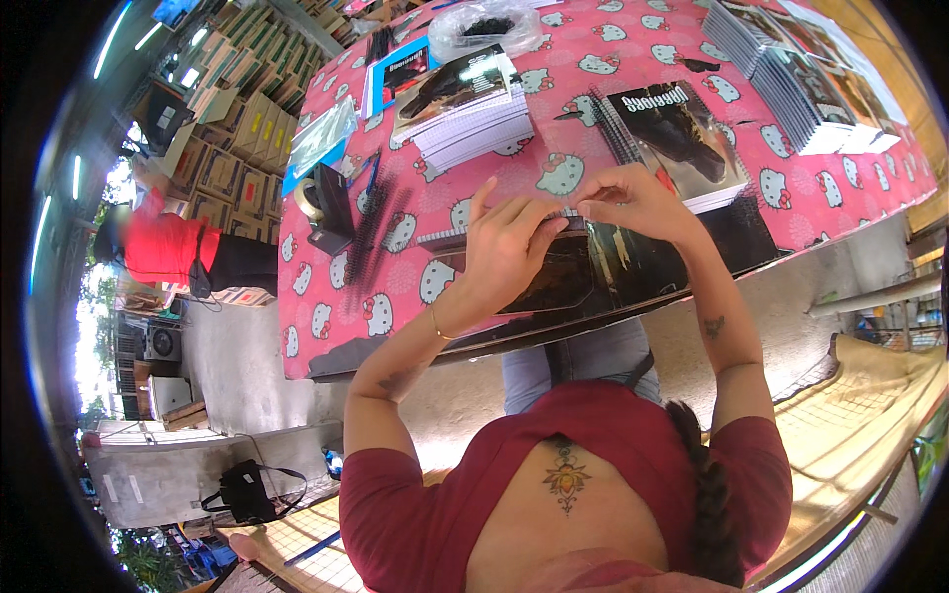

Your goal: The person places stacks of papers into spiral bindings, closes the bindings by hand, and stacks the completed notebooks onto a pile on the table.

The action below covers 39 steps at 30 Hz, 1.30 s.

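Observation:
A dark-covered notebook (pixel 554 279) lies open-edged along the table's near side, with its holed or coiled edge facing away from me. My left hand (pixel 509 242) bends over that edge, one finger raised and the thumb pressed in against the notebook. Close to its right, my right hand (pixel 641 203) is pinched at the same edge; whatever its fingertips hold is too small to make out. Several loose black spiral coils (pixel 366 232) lie to the left. Just beyond my right hand is a stack of coil-bound notebooks (pixel 677 138) with dark pictured covers.
A black tape dispenser (pixel 328 210) stands at the table's left. Beyond my hands sit loose page stacks (pixel 470 124) and a clear plastic bag (pixel 484 32). More bound notebooks (pixel 801 94) are piled far right. A person in red (pixel 173 247) stands left, near stacked cartons (pixel 222 173).

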Tool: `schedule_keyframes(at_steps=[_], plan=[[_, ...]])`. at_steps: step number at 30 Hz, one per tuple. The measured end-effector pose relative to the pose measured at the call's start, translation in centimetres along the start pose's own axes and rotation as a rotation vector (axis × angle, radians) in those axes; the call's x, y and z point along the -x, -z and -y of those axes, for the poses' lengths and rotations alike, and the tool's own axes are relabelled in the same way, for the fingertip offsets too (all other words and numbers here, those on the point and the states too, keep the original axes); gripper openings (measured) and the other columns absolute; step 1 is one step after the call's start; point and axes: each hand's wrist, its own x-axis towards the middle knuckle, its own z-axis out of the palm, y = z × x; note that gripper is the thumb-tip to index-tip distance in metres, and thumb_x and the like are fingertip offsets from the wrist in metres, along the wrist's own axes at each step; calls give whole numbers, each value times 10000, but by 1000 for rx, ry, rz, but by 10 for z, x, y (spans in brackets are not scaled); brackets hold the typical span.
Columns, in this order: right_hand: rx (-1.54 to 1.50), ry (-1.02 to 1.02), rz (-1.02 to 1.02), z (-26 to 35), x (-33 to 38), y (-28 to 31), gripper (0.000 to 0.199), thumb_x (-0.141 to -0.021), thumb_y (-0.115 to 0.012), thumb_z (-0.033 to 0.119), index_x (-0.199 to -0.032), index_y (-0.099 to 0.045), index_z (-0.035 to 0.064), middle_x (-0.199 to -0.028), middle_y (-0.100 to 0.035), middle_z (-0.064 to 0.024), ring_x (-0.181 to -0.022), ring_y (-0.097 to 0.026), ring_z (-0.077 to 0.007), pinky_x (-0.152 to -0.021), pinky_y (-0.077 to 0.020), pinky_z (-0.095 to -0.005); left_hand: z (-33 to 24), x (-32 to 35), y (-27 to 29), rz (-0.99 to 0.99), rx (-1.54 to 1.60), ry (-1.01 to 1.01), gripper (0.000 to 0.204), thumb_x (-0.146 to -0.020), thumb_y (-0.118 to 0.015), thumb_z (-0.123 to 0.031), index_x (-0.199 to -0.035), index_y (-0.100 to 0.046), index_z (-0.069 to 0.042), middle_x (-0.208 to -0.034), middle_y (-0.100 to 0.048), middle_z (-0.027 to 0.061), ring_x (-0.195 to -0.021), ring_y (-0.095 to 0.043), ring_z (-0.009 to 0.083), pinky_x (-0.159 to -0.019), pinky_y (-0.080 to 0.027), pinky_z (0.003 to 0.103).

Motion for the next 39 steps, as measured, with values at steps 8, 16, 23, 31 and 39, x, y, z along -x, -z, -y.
schedule_keyframes(at_steps=[8,16,23,31,39], plan=[[332,111,-313,6,1,-40,95,-856,-700,38,-889,-636,-23,-790,-672,-78,-745,-664,-177,-698,-525,-305,-8,7,11,-35,-58,8,204,-863,-748,-125,-1046,-686,-59,-839,-649,110,-765,-631,340,-693,-500,444],[784,144,-936,26,74,43,250,-921,-675,108,-1151,-699,14,-1203,-691,-180,-1176,-624,-360,-1039,-452,-438,-11,-53,82,-253,80,2,236,-830,-701,25,-1063,-700,-13,-920,-693,143,-802,-655,331,-744,-538,417],[613,-197,-729,-47,133,125,515,-916,-752,188,-1370,-598,1,-1089,-702,-198,-949,-664,-230,-889,-507,-343,13,-140,-49,-135,222,-621,355,-902,-614,24,-1246,-662,-42,-1232,-698,136,-1167,-655,309,-1060,-481,424],[332,-212,-697,-47,135,127,622,-873,-799,107,-1430,-551,-13,-1080,-703,-101,-943,-607,-121,-878,-508,-296,48,-121,-126,279,283,-562,344,-914,-631,-27,-1251,-691,-59,-1332,-662,120,-1304,-585,299,-1129,-464,419],[392,-274,-675,-49,135,128,614,-896,-766,92,-1456,-533,-1,-1093,-670,-41,-938,-580,-108,-871,-499,-268,37,-116,-115,271,251,-541,406,-891,-656,-69,-1297,-661,-80,-1363,-642,104,-1331,-563,268,-1160,-429,418]])
